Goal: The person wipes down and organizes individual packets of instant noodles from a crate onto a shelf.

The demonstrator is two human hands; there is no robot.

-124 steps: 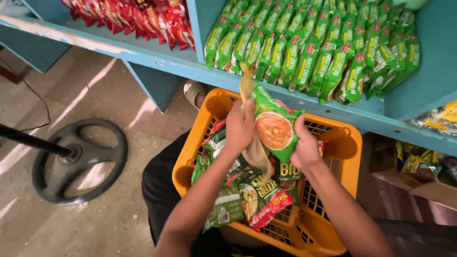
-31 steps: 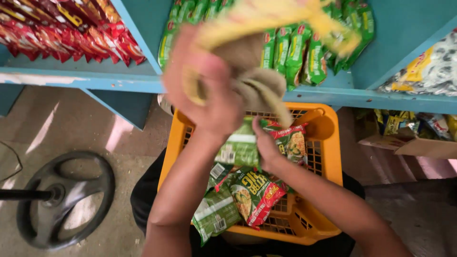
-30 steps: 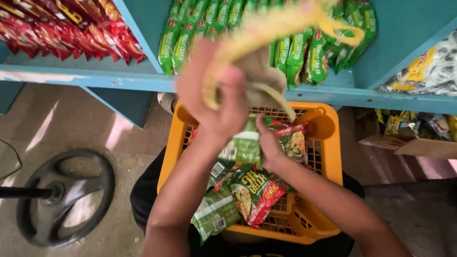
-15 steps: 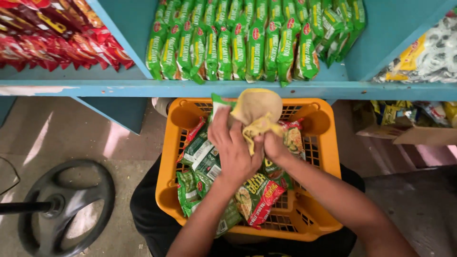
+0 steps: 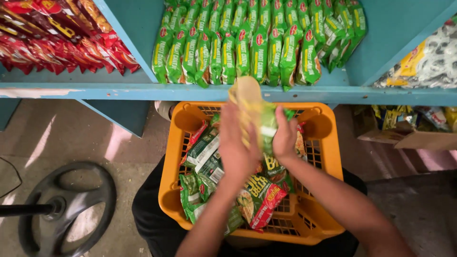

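Note:
My left hand (image 5: 237, 145) grips a beige-yellow cloth (image 5: 247, 93) and presses it against a green snack packet (image 5: 269, 124). My right hand (image 5: 285, 137) holds that packet from the other side. Both hands are over an orange plastic basket (image 5: 329, 157) that rests on my lap. The basket holds several green and red snack packets (image 5: 259, 200). Directly above the hands, a row of green packets (image 5: 257, 47) stands on a blue shelf (image 5: 119, 90).
Red packets (image 5: 62, 38) fill the shelf section at the left, and white-and-yellow packets (image 5: 428, 62) the one at the right. A cardboard box (image 5: 409, 139) sits under the shelf at right. A black round stand base (image 5: 66, 209) lies on the floor at left.
The left hand with the cloth was raised close to the camera a second ago and has come down over the basket. Both hands now meet around the green packet.

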